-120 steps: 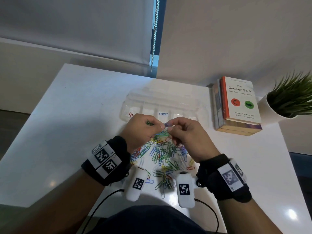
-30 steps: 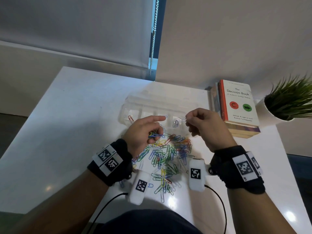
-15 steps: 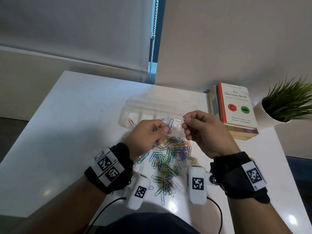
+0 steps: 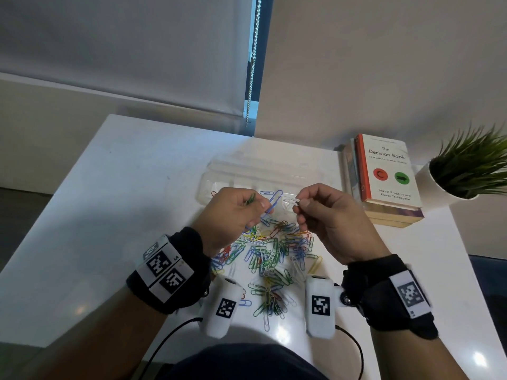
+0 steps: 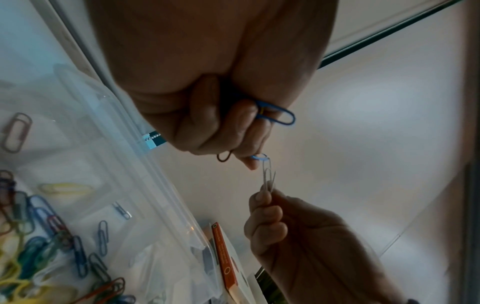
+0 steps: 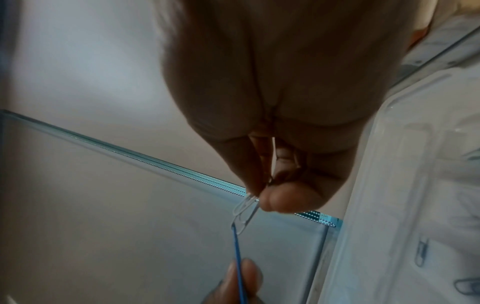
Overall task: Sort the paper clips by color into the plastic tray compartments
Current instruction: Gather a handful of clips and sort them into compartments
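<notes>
Over the front edge of the clear plastic tray (image 4: 247, 171) my two hands meet. My left hand (image 4: 260, 206) pinches a blue paper clip (image 4: 274, 200) and also holds a green clip (image 4: 250, 199). My right hand (image 4: 300, 204) pinches a white clip (image 4: 291, 201). In the left wrist view the white clip (image 5: 267, 176) hangs hooked on the blue clip (image 5: 275, 114). The right wrist view shows the white clip (image 6: 244, 211) meeting the blue clip's (image 6: 237, 253) tip. A pile of mixed coloured clips (image 4: 274, 256) lies on the table below my hands.
The tray holds a red clip (image 4: 214, 193) at its left end and a blue one (image 4: 266, 192) further right. A stack of books (image 4: 384, 174) and a potted plant (image 4: 466, 171) stand at the right. The white table (image 4: 123, 201) stretches left of the pile.
My right hand has drawn back from the tray toward my left hand. The two hands now meet, white clip against blue clip, above the tray's front edge.
</notes>
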`<state>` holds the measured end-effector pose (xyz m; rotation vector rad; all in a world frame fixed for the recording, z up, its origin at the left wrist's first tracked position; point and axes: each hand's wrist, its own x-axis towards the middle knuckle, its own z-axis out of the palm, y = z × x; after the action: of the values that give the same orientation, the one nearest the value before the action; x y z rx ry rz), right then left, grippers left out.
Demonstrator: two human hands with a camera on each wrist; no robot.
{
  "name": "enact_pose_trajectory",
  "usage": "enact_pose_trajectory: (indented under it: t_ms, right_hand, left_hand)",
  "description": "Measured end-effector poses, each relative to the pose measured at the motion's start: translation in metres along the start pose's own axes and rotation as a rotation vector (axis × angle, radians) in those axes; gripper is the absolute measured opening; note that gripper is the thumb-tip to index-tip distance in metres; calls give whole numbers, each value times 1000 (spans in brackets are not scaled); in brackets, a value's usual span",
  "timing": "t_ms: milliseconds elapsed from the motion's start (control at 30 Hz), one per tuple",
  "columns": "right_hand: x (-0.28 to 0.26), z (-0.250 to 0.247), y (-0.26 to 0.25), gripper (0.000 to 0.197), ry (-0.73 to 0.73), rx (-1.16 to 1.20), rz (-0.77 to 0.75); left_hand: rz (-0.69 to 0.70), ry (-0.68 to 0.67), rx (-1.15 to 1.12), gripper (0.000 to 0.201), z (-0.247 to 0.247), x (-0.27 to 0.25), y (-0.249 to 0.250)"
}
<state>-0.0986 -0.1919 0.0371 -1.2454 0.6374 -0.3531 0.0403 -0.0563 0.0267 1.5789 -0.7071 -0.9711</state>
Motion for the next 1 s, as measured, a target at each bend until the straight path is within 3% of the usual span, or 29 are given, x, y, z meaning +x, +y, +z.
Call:
enact_pose_trajectory:
  t_ms: [333,733,1000]
  right_hand:
    - [-3,0,5,19,-35,-79,-9]
    - [0,-5,11,24,117,-65,-80]
    - [-5,-4,10,26,111,-158,-94]
  left_hand:
    - [-8,25,-7,26,7,1,1]
    - [7,-136,161,23,-2,-6,0]
    - [80,32,207,31,-2,-2,-6]
